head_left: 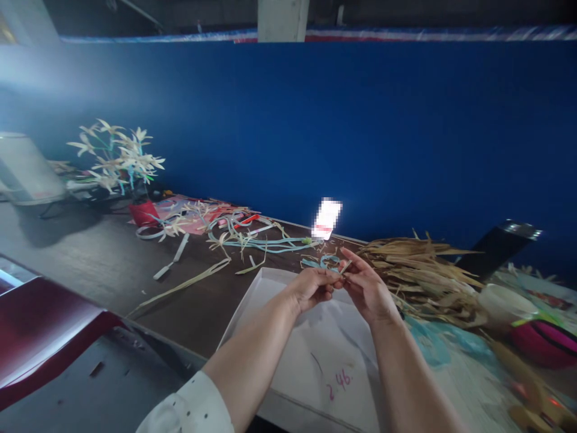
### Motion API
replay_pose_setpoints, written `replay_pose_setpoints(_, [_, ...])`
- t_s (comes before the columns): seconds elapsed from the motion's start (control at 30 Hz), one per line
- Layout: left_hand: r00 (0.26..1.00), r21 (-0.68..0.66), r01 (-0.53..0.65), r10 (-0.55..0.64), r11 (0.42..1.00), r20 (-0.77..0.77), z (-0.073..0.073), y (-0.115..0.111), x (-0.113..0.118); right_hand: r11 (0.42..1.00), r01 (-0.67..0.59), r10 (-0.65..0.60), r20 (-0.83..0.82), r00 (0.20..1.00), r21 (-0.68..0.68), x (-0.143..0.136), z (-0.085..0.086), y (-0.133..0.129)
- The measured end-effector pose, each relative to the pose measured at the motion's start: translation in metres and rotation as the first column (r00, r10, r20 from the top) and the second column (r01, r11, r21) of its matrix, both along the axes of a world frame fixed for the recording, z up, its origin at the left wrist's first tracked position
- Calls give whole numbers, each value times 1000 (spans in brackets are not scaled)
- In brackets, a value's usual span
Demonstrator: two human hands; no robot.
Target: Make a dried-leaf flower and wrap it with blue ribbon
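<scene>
Over a shallow white box (311, 355), my left hand (314, 286) and my right hand (368, 290) meet at the fingertips. Both are closed on a thin pale strip (345, 267), small in view, which looks like a piece of dried husk. The left fingers pinch its lower end; the right thumb and fingers grip close by, with the right index finger stretched out. Just beyond the hands lie light-blue scraps (325, 261). To their right is a heap of dried husks (419, 273). Pink marks reading "2.46." show on the box's floor.
Husk flowers (119, 159) stand in a red pot (144, 213) at left, beside a pale kettle (29, 168). Light-blue stems (265, 243) and cut strips lie across the dark table (189, 319). A lit phone (325, 219) leans at the blue wall; a black flask (496, 246) lies tilted at right.
</scene>
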State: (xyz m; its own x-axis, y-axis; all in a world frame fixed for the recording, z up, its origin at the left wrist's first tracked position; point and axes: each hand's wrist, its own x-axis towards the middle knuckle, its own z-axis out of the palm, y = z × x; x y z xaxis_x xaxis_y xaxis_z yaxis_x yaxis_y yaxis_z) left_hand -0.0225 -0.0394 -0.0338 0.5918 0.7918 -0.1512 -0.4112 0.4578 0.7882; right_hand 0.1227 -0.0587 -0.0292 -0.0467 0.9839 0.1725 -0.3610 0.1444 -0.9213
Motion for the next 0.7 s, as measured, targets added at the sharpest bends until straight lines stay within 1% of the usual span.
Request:
replay_pose_setpoints(0.3, [1000, -6, 9, -9, 1000, 9, -2, 1, 0, 1000, -15, 15, -1, 1000, 4, -1, 0, -1])
replay_pose_setpoints(0.47, [1000, -9, -5, 5, 1000, 1, 0, 0, 0, 1000, 11, -11, 5, 1000, 9, -1, 1, -2])
replay_pose_setpoints(0.7, [1000, 3, -26, 26, 1000, 13, -1, 1, 1, 1000, 6, -7, 27, 1000, 19, -1, 1, -1])
